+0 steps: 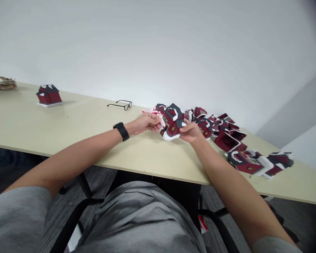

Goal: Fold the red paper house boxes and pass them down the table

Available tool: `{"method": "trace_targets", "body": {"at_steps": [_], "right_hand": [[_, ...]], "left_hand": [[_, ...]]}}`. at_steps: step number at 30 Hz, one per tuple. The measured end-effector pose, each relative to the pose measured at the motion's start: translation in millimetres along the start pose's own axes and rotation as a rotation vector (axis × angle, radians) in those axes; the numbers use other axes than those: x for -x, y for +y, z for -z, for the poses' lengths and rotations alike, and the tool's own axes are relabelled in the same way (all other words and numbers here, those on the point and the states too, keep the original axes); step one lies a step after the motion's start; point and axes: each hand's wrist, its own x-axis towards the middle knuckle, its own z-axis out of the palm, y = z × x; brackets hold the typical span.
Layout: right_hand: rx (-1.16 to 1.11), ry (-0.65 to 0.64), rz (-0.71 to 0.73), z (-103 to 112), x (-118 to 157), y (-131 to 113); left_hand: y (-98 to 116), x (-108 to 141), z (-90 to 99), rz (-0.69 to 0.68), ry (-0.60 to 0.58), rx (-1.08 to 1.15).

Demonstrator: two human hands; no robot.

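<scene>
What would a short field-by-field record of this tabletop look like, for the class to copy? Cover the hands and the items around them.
Left hand: holds the snow-trimmed red model house
Right hand: holds the same house from the other side
Beside left hand: red-and-white patterned piece
Left wrist: black watch
Right of hands: heap of dark red house pieces
Farther left: finished model house on a white base
Behind hands: black-framed glasses
Surface: cream table
</scene>
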Motion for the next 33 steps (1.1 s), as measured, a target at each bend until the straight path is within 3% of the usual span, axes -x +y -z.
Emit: {"method": "trace_targets", "body": {"at_steps": [14, 26, 33], "right_hand": [[0.030, 0.002, -0.029, -22, 5, -8], [0.052, 0.002, -0.043, -20, 5, -3], [0.059, 0.043, -0.041, -22, 5, -1]], "left_hand": [[3, 2, -4.1, -0.011, -0.030, -0.125], [-2, 4, -14.3, 0.072, 0.092, -0.050], [-9, 5, -19.7, 0.059, 0.182, -0.141]]}}
